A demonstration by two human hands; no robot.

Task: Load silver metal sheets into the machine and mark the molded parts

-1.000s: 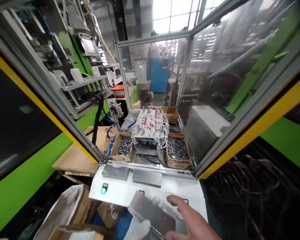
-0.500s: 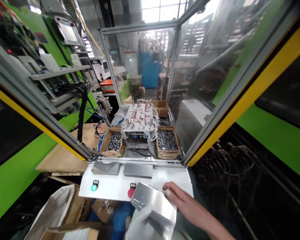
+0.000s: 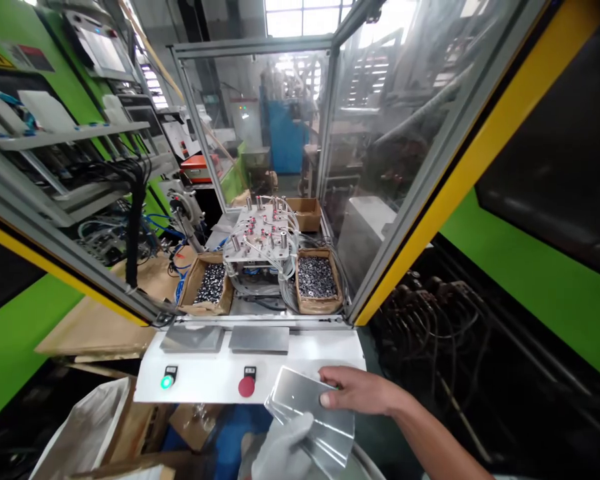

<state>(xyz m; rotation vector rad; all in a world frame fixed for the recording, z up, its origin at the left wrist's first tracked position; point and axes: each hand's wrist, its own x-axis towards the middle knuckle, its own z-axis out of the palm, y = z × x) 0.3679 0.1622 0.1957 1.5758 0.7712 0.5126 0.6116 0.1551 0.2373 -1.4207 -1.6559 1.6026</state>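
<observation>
A stack of shiny rectangular metal plates (image 3: 307, 400) is held low in front of me, tilted, its lower plates fanned out. My left hand (image 3: 283, 447), in a white glove, grips the stack from the near left, thumb over the top. My right hand (image 3: 347, 390), bare, pinches the far right edge, thumb on the top face and fingers behind; how many plates it grips cannot be made out. Just beyond, on the white ledge (image 3: 203, 383), lie a left metal plate (image 3: 193, 339) and a right metal plate (image 3: 260, 339).
A red button (image 3: 247, 387) and a lit green button (image 3: 167, 382) sit on the ledge. Behind stands a fixture (image 3: 260, 233) with pins and tubes, between a left box (image 3: 207, 308) and a right box (image 3: 320, 308) of small metal parts. Yellow-edged frame posts (image 3: 405, 220) flank the opening.
My right hand has moved from beside the stack's right edge onto it, thumb now on the top face. The plates have fanned apart, and the surroundings have shifted left in view.
</observation>
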